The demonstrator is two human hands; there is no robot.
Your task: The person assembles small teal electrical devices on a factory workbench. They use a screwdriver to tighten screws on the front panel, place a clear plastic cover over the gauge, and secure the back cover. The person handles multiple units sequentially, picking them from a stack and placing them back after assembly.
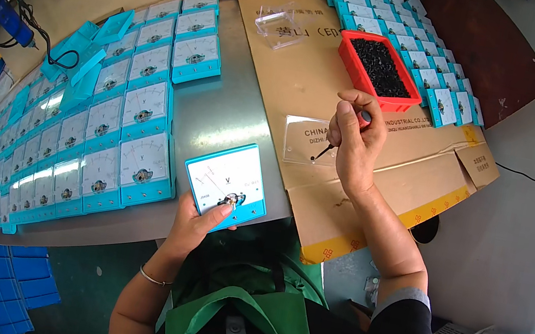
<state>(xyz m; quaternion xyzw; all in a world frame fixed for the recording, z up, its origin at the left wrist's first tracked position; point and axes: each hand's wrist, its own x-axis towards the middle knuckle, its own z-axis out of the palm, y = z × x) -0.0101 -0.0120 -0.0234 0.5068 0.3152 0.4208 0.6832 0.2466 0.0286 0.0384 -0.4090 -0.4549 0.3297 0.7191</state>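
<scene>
My left hand [195, 226] grips a panel meter [226, 178] by its lower edge, thumb on the front beside the exposed movement. The meter has a white dial and a turquoise base, and no cover is on its face. In my right hand [359, 136] is a screwdriver [364, 120] with a red handle, its dark shaft pointing down and left. A small black piece shows at the shaft's tip. Below that tip, a clear plastic cover [296, 145] lies on the cardboard. Beyond my right hand sits a red bin [383, 101] full of small black parts.
Rows of similar meters [150, 103] cover the metal table on the left, with loose turquoise housings [85, 67] on top. More meters [405, 37] stand at the far right. Another clear cover [279, 29] rests on the cardboard [275, 82]. A blue power tool [14, 26] hangs far left.
</scene>
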